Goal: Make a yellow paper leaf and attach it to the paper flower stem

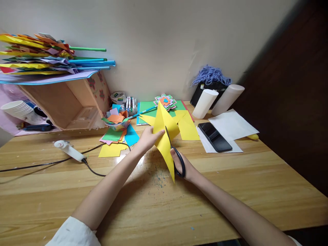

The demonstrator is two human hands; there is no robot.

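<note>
Yellow paper, in the head view, is between the hands, pinched by the left hand; the right hand grips scissors at it. Best keep it taut, left thumb clear of the blades. Wooden table beneath both hands, pale wall beyond.

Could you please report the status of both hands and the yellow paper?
Left hand gripping yellow paper. Right hand holding scissors, blades at the paper. Phone off to the right, apart from both hands.
</note>
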